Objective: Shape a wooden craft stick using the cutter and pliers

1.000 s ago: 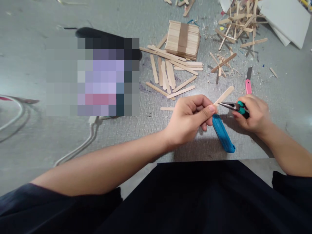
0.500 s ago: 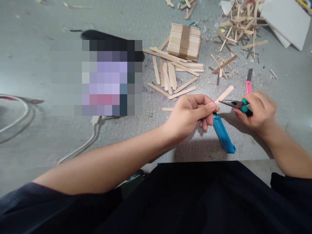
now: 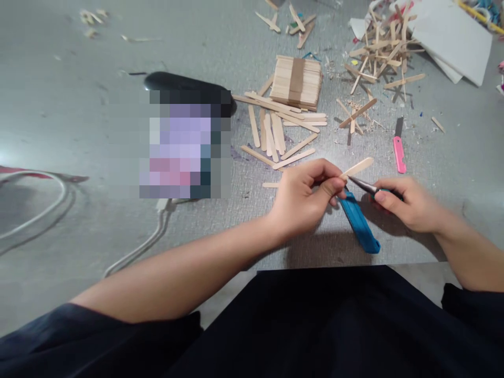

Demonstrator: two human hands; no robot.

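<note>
Pinched between the thumb and fingers of my left hand (image 3: 309,191) is a wooden craft stick (image 3: 360,167), its free end pointing right and away from me. My right hand (image 3: 407,202) is closed round a pair of needle-nose pliers (image 3: 363,185). The pliers' tips meet the stick beside my left fingertips; whether the jaws grip it I cannot tell. Below my left fingers a blue utility knife (image 3: 360,223) lies slantwise, its upper end partly covered by them. A pink folding knife (image 3: 399,155) with its blade out lies beyond my right hand.
A banded bundle of craft sticks (image 3: 309,81) stands behind several loose sticks (image 3: 277,131). Crossed stick pieces (image 3: 388,50) are heaped at the back right by white sheets (image 3: 459,44). A blurred-out device (image 3: 177,142) with a white cable (image 3: 157,231) is at left.
My right hand has turned and moved slightly left and down, bringing the pliers' tips nearer my left fingertips. The stick now lies flatter. The camera view has shifted a little.
</note>
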